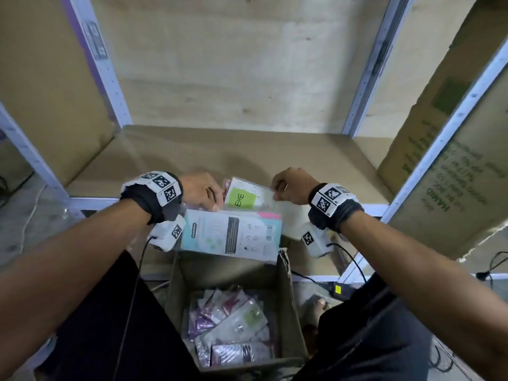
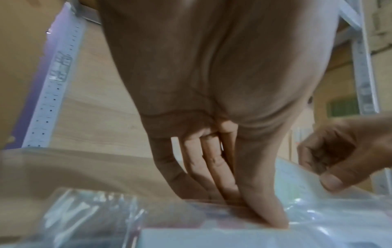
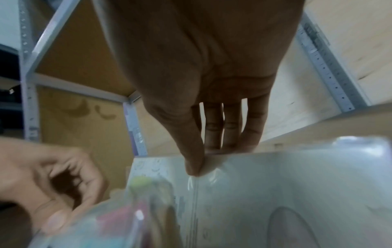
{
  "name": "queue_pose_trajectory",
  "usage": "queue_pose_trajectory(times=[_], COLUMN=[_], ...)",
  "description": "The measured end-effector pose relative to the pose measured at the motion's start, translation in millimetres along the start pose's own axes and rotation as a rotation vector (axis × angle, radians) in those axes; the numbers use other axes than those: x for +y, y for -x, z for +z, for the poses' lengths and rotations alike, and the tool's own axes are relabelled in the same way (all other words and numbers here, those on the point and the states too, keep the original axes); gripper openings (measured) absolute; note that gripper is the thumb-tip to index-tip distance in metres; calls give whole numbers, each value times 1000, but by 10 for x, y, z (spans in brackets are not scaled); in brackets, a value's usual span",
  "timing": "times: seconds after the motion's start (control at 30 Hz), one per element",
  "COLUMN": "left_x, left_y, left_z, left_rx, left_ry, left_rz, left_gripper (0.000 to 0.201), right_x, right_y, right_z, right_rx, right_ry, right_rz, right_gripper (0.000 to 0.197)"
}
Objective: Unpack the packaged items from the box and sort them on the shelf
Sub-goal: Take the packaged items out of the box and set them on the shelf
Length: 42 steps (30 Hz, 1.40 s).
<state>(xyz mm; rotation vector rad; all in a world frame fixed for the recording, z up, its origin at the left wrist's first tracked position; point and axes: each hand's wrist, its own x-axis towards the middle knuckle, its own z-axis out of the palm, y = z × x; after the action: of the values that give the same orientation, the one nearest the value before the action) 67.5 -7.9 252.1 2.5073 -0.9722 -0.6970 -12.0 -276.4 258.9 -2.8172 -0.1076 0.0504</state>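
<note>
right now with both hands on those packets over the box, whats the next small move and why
Probably draw the green-label packet clear to the right and lay it on the shelf board. The right hand already pinches its edge, while the left hand holds the rest of the stack, with the light blue packet on the near side. More packets wait in the box.

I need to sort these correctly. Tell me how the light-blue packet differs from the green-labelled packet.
The light-blue packet is the larger and lies nearest, with a barcode and small print showing; the green-labelled packet sits behind it and shows a green patch lettered ENE. The left hand grips the light-blue packet; the right hand pinches the green-labelled packet. Both are flat, in clear wrap, held above the box.
</note>
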Motion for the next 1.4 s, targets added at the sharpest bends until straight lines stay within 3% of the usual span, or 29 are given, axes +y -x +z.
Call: queue_pose_trajectory(times=[0.2,0.33,0.47,0.6,0.8,0.93,1.07,1.2,1.4], left_x=[-133,-384,-688,-949,-1298,-1596,-1873,-2070,-2335], left_y=[165,163,83,-85,-361,-473,-493,-467,-514], left_z=[-383,-381,-254,-195,-338,-505,-709,-884,-966], left_rx=[50,149,333,529,580,715,729,792,810], left_ry=[177,477,857,1024,1016,905,914,756,734], left_rz=[-37,-111,-196,-333,-478,-583,-593,-601,-588], left_gripper=[7,20,23,29,27,37,27,26,24], right_x=[205,271,284,248,77,-142,-377,-599,-720], right_y=[-168,-311,-532,-833,-1412,-1799,-2158,-2566,-2911], right_z=[-324,-271,-55,158,380,533,677,751,814], right_rx=[17,-5,50,66,20,-20,-51,-56,-19], right_ry=[-293,-485,-720,-900,-891,-806,-768,-732,-617], right_rz=[121,202,324,431,508,488,473,415,402], right_gripper=[21,8,14,12,13,16,19,17,20])
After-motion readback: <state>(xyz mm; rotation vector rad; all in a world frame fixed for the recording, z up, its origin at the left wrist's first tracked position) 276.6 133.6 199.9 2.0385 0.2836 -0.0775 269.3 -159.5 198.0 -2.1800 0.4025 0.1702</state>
